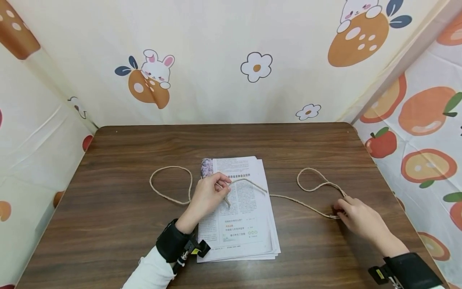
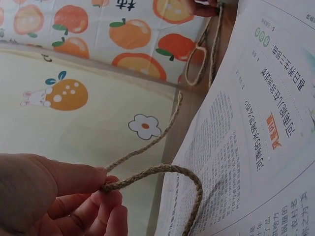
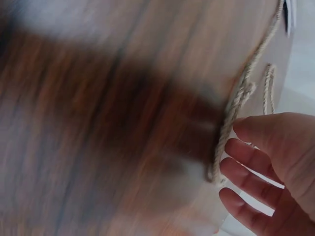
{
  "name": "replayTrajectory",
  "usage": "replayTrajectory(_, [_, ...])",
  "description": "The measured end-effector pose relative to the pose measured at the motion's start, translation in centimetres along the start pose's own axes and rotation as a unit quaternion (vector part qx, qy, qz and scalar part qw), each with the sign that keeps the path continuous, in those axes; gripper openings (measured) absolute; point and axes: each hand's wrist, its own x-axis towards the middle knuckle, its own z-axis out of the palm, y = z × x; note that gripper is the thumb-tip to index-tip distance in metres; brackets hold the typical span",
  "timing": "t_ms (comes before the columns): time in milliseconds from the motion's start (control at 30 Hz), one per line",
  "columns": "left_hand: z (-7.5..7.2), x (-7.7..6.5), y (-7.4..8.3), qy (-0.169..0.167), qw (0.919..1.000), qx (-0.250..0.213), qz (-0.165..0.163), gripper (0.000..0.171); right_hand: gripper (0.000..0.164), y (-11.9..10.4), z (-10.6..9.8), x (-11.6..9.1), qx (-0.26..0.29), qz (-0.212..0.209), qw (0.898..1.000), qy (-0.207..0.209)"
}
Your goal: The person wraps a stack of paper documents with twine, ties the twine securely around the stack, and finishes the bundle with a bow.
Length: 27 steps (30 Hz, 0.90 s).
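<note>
A stack of printed papers (image 1: pixel 245 224) lies on the wooden table. My left hand (image 1: pixel 211 190) is above its upper left part and pinches a beige braided rope (image 2: pixel 162 169) between thumb and fingertips. One strand arches right from the pinch and ends in the air near the stack's right edge; another curves down over the page. Left of the stack lies a wide loop of rope (image 1: pixel 171 166). On the right, a rope length (image 1: pixel 299 201) runs from the stack's edge to my right hand (image 1: pixel 361 218). Its fingers are loosely spread beside the rope, thumb close against it.
The brown wooden table (image 1: pixel 137 148) ends at a patterned curtain (image 1: pixel 216 100) behind and a fruit-print cloth (image 1: pixel 433 136) on the right. A smaller rope loop (image 1: pixel 306 169) lies beyond my right hand. Black wrist cameras are strapped to both arms.
</note>
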Motion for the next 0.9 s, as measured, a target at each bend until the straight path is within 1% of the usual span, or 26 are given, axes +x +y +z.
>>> replayTrajectory(67, [-0.01, -0.04, -0.07, 0.001, 1.0000, -0.002, -0.002, 0.011, 0.020, 0.26, 0.01, -0.21, -0.002, -0.014, 1.000, 0.001])
replayTrajectory(100, [0.00, -0.04, -0.12, 0.001, 1.0000, -0.003, -0.002, 0.011, 0.019, 0.38, 0.03, -0.28, -0.004, -0.021, 1.000, 0.001])
replayTrajectory(133, [0.00, -0.05, -0.15, 0.001, 1.0000, -0.003, -0.003, 0.011, 0.024, 0.49, 0.05, -0.36, -0.003, -0.027, 1.000, 0.001])
replayTrajectory(167, [0.00, -0.05, -0.18, 0.001, 1.0000, -0.004, -0.004, 0.011, 0.025, 0.53, 0.03, -0.43, -0.002, -0.032, 0.999, -0.001])
replayTrajectory(233, [0.02, -0.05, -0.25, 0.002, 1.0000, -0.006, -0.007, 0.010, 0.025, 0.60, -0.02, -0.50, -0.003, -0.038, 0.999, -0.006])
replayTrajectory(300, [0.00, -0.07, -0.27, 0.002, 1.0000, -0.005, -0.003, 0.010, 0.021, 0.62, -0.02, -0.57, -0.006, -0.039, 0.999, -0.014])
replayTrajectory(367, [-0.05, -0.10, -0.26, 0.002, 1.0000, -0.007, 0.000, 0.010, 0.029, 0.58, -0.11, -0.62, -0.005, -0.040, 0.999, -0.019])
replayTrajectory(433, [-0.10, -0.12, -0.20, 0.002, 1.0000, -0.008, 0.004, 0.010, 0.021, 0.64, -0.08, -0.70, -0.003, -0.043, 0.999, -0.015])
replayTrajectory(467, [-0.11, -0.12, -0.17, 0.002, 1.0000, -0.008, 0.005, 0.010, 0.026, 0.65, -0.05, -0.75, -0.002, -0.045, 0.999, -0.011])
replayTrajectory(567, [-0.16, -0.12, -0.06, 0.001, 0.9999, -0.010, 0.004, 0.010, 0.054, 0.64, 0.05, -0.81, -0.004, -0.054, 0.998, 0.007])
replayTrajectory(600, [-0.18, -0.13, -0.03, 0.001, 0.9999, -0.010, 0.003, 0.010, 0.058, 0.61, 0.11, -0.79, -0.005, -0.057, 0.998, 0.013])
replayTrajectory(900, [-0.15, -0.05, -0.17, 0.007, 1.0000, -0.003, -0.001, 0.010, 0.053, 0.42, 0.12, -0.43, -0.011, -0.059, 0.998, 0.029])
